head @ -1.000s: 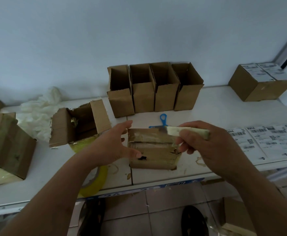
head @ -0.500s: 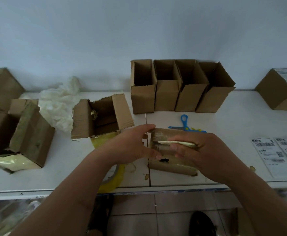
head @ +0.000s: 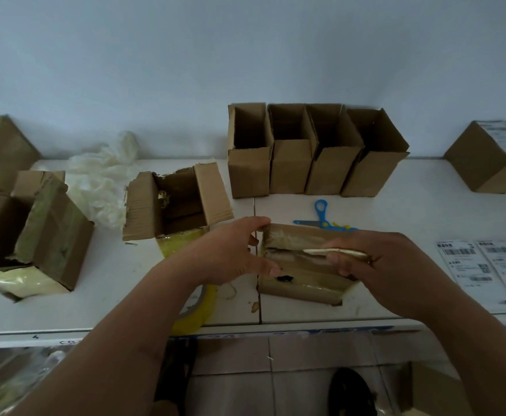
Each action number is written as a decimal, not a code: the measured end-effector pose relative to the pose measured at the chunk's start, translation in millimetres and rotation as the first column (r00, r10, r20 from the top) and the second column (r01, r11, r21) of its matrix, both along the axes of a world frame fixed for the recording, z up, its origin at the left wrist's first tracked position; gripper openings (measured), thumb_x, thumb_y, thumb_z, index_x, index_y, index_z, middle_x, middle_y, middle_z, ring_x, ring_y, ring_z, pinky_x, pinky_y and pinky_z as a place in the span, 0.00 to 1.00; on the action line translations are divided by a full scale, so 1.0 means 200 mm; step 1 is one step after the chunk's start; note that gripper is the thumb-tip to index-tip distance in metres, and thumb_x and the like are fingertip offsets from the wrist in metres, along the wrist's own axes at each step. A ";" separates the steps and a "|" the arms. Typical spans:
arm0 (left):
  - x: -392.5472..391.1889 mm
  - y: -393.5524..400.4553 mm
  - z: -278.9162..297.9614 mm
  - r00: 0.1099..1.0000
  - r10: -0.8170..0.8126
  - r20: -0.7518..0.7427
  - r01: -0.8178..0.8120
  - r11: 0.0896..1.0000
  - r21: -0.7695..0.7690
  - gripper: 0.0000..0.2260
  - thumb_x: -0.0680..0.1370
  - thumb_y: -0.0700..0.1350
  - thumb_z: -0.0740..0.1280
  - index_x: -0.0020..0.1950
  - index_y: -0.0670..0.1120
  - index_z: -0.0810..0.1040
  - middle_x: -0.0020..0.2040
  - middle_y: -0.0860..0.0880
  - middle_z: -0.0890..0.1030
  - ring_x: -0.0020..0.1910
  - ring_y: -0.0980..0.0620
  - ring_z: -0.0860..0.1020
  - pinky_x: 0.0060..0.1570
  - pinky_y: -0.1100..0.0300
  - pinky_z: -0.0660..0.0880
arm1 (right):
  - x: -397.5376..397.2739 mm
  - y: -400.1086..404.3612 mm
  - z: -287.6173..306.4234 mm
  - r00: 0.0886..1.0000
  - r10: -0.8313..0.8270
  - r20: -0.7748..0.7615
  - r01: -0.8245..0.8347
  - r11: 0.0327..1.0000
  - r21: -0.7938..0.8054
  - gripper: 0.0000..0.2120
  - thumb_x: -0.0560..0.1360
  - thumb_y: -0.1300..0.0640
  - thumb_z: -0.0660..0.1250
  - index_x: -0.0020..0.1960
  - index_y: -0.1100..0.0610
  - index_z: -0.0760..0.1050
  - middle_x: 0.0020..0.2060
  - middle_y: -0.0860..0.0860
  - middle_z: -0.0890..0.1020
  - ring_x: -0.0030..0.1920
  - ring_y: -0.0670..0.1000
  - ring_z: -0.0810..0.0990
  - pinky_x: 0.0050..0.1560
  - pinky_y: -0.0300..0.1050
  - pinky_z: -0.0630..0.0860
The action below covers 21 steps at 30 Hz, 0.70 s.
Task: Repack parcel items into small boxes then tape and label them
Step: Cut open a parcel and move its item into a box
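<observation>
View: one camera on the person's head.
Faces: forward and down at the table [head: 426,205].
Near: close above the table's front edge; the wall [head: 245,55] is behind the table.

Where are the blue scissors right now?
In the head view, the blue scissors lie flat on the white table, right of centre, between the row of four open boxes behind and the taped parcel in front.

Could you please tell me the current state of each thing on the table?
taped parcel: sealed, flat, held by left hand
knife: gripped by right hand, along the seam
four small boxes: upright, open
torn box: open
scissors: lying unused
labelled box: closed
</observation>
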State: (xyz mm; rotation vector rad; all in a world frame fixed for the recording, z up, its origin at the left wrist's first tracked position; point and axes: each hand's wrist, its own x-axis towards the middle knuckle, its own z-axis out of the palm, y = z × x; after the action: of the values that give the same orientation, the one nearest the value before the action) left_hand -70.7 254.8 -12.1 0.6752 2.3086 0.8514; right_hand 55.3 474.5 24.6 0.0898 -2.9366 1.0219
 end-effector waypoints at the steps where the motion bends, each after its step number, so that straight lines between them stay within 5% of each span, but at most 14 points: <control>1: 0.00 0.00 0.00 1.000 0.002 -0.006 -0.002 1.000 -0.001 0.42 0.66 0.60 0.77 0.75 0.60 0.61 0.64 0.56 0.73 0.59 0.57 0.73 0.61 0.55 0.73 | 0.02 0.01 0.01 1.000 -0.010 -0.002 0.010 1.000 -0.007 0.06 0.76 0.47 0.65 0.46 0.35 0.77 0.39 0.33 0.79 0.42 0.38 0.78 0.41 0.27 0.70; 10: 0.01 0.01 0.00 1.000 0.020 0.001 -0.020 1.000 -0.005 0.40 0.67 0.58 0.77 0.75 0.59 0.63 0.63 0.55 0.74 0.59 0.56 0.74 0.59 0.56 0.72 | 0.12 0.18 0.02 0.989 -0.144 0.027 0.143 0.989 0.045 0.10 0.77 0.55 0.66 0.45 0.39 0.79 0.36 0.42 0.83 0.41 0.40 0.81 0.42 0.33 0.74; 17: 0.00 0.01 0.01 1.000 0.014 0.012 -0.014 1.000 -0.027 0.40 0.66 0.59 0.77 0.74 0.60 0.62 0.63 0.56 0.74 0.59 0.57 0.74 0.61 0.55 0.72 | 0.20 0.27 0.06 0.970 -0.232 0.075 0.229 0.973 0.040 0.09 0.78 0.56 0.67 0.47 0.43 0.82 0.37 0.39 0.83 0.39 0.40 0.82 0.42 0.39 0.77; 21: 0.00 0.01 0.00 0.999 0.021 0.030 -0.020 0.999 -0.029 0.42 0.63 0.61 0.78 0.73 0.61 0.62 0.63 0.56 0.74 0.60 0.56 0.74 0.64 0.52 0.72 | 0.24 0.28 0.10 0.955 -0.271 0.123 0.280 0.958 -0.064 0.07 0.77 0.55 0.66 0.46 0.44 0.82 0.35 0.40 0.84 0.36 0.39 0.81 0.36 0.29 0.73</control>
State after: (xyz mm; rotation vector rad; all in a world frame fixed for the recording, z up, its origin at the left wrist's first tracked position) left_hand -71.2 256.2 -12.5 0.6224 2.2998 0.8304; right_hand 102.5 530.8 44.9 -0.3824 -2.8868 1.1314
